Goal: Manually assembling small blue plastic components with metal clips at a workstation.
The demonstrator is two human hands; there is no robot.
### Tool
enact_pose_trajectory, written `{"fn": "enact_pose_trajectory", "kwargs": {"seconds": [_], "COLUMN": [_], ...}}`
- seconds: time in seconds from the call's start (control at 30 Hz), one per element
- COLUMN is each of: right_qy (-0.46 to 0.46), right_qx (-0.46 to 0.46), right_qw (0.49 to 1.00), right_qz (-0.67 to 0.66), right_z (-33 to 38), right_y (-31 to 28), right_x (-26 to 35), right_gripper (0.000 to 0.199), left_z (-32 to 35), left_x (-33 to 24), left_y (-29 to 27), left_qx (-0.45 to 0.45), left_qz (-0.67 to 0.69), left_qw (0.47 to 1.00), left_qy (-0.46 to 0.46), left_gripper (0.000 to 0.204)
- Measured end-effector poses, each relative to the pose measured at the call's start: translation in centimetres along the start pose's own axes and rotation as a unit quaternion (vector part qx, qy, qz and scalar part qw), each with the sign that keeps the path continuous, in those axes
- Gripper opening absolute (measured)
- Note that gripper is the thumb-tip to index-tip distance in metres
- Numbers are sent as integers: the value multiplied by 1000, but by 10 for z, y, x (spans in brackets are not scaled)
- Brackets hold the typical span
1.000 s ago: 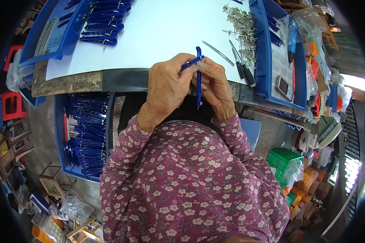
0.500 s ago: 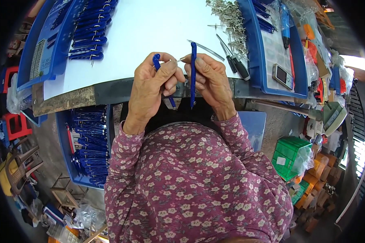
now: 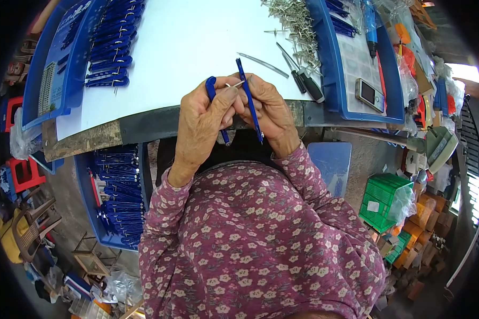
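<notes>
My left hand (image 3: 199, 119) is closed over the table's front edge, with a blue plastic bar (image 3: 211, 87) held across the palm. Its thumb and fingertips also pinch a small silvery metal pin (image 3: 235, 85). Facing it, my right hand (image 3: 274, 109) grips a second slim blue plastic bar (image 3: 254, 110), turned edge-on and slightly tilted. The pin reaches this bar near its upper part; whether it sits in a hole I cannot tell. Farther off lie a row of blue bars with metal pins (image 3: 110, 53) and a heap of T-shaped metal pins (image 3: 295, 24).
Two screwdrivers (image 3: 311, 85) and a thin grey strip (image 3: 263, 65) lie right of my hands. Blue trays (image 3: 332, 69) flank the white tabletop; the right one holds a mobile phone (image 3: 370, 95) and a blue power screwdriver (image 3: 371, 32). Below left, a blue crate (image 3: 86, 199) holds many blue bars.
Both hands have come closer together. The right-hand bar has tilted, its top leaning left, and the pin now slants up against it. The whole view has shifted slightly.
</notes>
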State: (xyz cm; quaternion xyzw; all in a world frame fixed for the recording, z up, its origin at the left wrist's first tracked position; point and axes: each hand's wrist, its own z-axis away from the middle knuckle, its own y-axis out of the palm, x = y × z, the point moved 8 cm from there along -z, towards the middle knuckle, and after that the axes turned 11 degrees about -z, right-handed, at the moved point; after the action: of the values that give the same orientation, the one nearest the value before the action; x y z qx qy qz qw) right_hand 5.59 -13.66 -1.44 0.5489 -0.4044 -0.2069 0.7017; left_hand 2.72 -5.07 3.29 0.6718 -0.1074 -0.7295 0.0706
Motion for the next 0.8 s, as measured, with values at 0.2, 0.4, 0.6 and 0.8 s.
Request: {"fn": "enact_pose_trajectory", "kwargs": {"seconds": [0.2, 0.4, 0.6, 0.8], "right_qy": [-3, -11, -38, -61], "right_qx": [3, -13, -57, -73], "right_qw": [1000, 998, 990, 984], "right_qz": [17, 67, 123, 148], "right_z": [-1, 0, 2, 3], "right_y": [3, 7, 6, 4], "right_x": [-2, 0, 3, 5], "right_gripper": [31, 30, 29, 28], "left_z": [1, 2, 1, 1], "left_x": [-1, 2, 3, 4], "left_y": [-5, -9, -12, -13], "left_qx": [-19, -32, -36, -36], "left_qz": [-19, -19, -23, -11], "left_qw": [1000, 999, 999, 999], "left_qy": [10, 1, 12, 6], "left_gripper": [25, 25, 25, 25]}}
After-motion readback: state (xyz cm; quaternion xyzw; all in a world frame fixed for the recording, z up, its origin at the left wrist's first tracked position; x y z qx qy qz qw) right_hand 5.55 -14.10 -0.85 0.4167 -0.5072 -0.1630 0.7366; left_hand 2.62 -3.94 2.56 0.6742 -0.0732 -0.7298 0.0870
